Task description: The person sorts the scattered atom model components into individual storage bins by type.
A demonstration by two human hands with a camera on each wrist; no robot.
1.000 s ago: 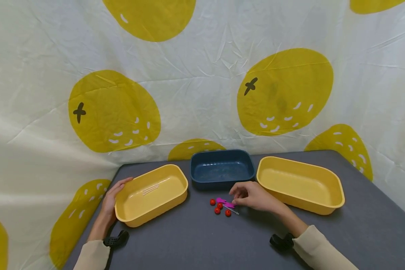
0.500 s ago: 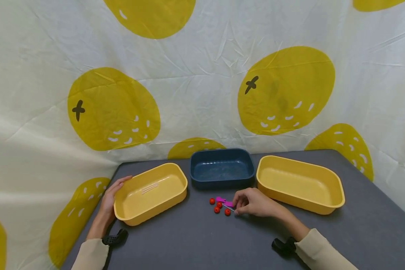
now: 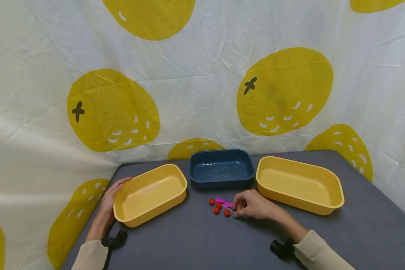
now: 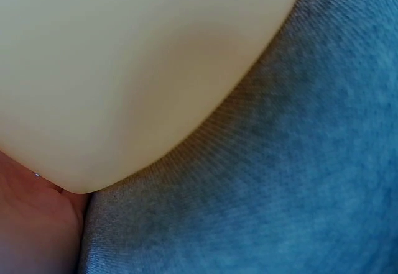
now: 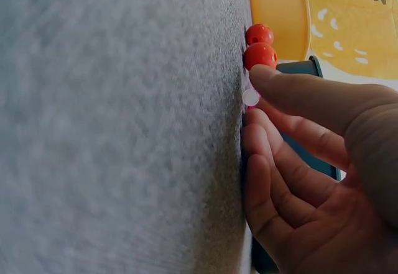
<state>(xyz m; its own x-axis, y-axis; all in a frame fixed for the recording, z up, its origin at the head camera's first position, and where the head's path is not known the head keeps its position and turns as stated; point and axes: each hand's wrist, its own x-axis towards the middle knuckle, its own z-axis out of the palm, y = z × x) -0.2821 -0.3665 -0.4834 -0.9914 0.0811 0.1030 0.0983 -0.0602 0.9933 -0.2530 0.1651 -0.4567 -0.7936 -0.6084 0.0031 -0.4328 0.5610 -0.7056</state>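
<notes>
My left hand (image 3: pixel 108 200) rests along the outer left end of a yellow tray (image 3: pixel 168 204), its fingers extended beside the rim; several thin pale sticks (image 3: pixel 149 189) lie inside. In the left wrist view the tray's wall (image 4: pixel 155 69) fills much of the picture. My right hand (image 3: pixel 253 204) is low over the table, pinching the near end of a thin grey stick (image 3: pixel 228 208) between thumb and forefinger. The stick's round white tip (image 5: pixel 250 97) shows between those fingers. Around it lie several red beads (image 3: pixel 216 211) and magenta pieces (image 3: pixel 220 200), partly hidden by the hand.
Behind the beads stands a dark blue tray (image 3: pixel 221 184). A second yellow tray (image 3: pixel 300 202) is to the right, close beyond my right hand. The grey table (image 3: pixel 189 243) ends at a white curtain (image 3: pixel 202 108) printed with yellow fruit.
My right hand has come down and slightly toward me, from over the magenta pieces to the grey stick's near end, and now pinches it. The left hand and the trays stay put.
</notes>
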